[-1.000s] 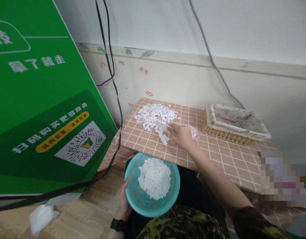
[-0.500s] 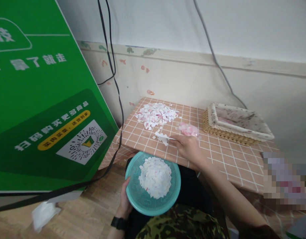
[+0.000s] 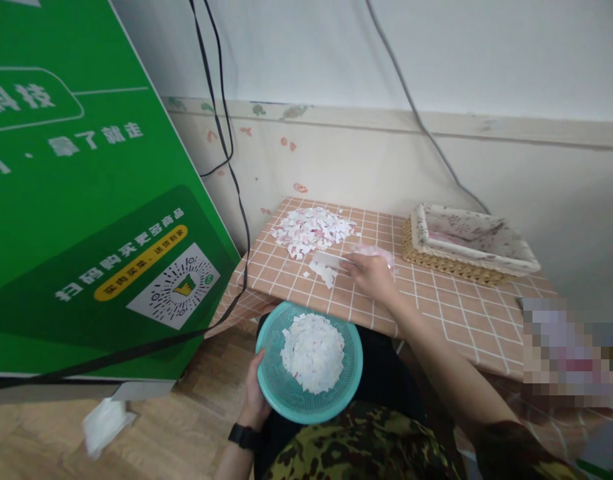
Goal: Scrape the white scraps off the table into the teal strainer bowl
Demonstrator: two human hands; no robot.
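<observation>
My left hand (image 3: pixel 256 390) is closed on the left rim of a turquoise plastic colander (image 3: pixel 357 363), which rests over my lap below the table edge. Inside it lies a heap of small white paper scraps (image 3: pixel 314 353). Over the table, my right hand (image 3: pixel 371 273) grips a thin, flat, pale scraper (image 3: pixel 331 259) that points left. A small cluster of white scraps (image 3: pixel 324 273) lies just under and in front of its blade. Farther back is a larger pile of white and pinkish scraps (image 3: pixel 311 230). Behind my right hand, a clear bag with pink contents (image 3: pixel 374 251) is partly hidden.
A wicker basket with a cloth lining (image 3: pixel 466 267) stands at the back right of the checked tablecloth (image 3: pixel 466 320). A green printed panel (image 3: pixel 86 233) rises at the left, with a black strap (image 3: pixel 241 220) hanging beside it. White crumpled material (image 3: pixel 106 423) lies on the floor.
My right hand and the scraper have shifted slightly away from me, with the blade now at the far side of the small scrap cluster. The colander stays in my left hand.
</observation>
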